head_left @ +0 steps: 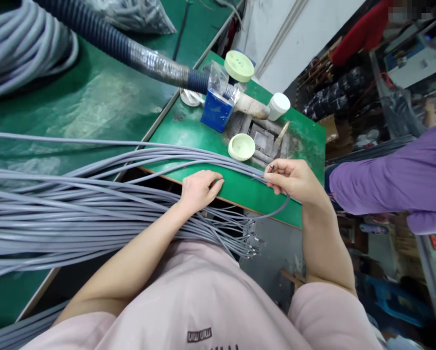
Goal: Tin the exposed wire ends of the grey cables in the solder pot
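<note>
My right hand [288, 179] is closed in a pinch on the end of a grey cable [281, 209], over the green bench. Thin stripped wires [257, 176] stick out to the left of its fingertips, and the cable loops down below the hand. My left hand [202, 190] rests at the bench's front edge, fingers loosely bent, thumb apart, with no object visible in it. Beneath and left of it runs a thick bundle of grey cables [75, 228]. Their stripped ends [252, 243] hang past the bench edge. Further cables [188, 153] lie across the bench top.
Behind my hands stand a pale green bowl [241, 147], a soiled metal fixture [263, 138], a white jar [279, 106], a blue box [216, 111] and a ribbed hose [148, 61]. Coiled cable [24, 48] lies far left. A person's purple sleeve [385, 170] is at right.
</note>
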A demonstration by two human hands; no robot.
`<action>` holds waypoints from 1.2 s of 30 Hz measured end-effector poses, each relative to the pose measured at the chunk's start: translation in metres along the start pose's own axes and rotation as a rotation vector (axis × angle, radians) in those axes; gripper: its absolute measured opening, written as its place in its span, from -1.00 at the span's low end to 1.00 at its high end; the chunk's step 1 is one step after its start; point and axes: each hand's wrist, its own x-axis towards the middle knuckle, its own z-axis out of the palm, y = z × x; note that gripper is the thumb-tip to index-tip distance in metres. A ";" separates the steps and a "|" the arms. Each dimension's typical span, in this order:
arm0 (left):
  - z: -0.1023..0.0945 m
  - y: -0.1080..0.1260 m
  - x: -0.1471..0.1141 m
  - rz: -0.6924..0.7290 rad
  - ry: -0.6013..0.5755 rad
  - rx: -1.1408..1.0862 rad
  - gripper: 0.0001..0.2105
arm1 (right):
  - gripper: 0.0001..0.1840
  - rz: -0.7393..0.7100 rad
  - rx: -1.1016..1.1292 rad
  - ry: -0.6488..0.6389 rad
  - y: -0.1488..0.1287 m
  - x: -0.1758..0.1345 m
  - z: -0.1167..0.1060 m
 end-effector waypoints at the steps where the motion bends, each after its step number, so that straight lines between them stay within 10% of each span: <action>1: 0.000 0.000 0.000 0.002 0.001 0.000 -0.81 | -0.83 0.006 0.011 0.000 -0.001 -0.001 0.002; 36: 0.000 0.001 0.000 0.031 0.003 0.036 -0.81 | -0.22 -0.135 0.503 -0.205 0.029 -0.021 0.024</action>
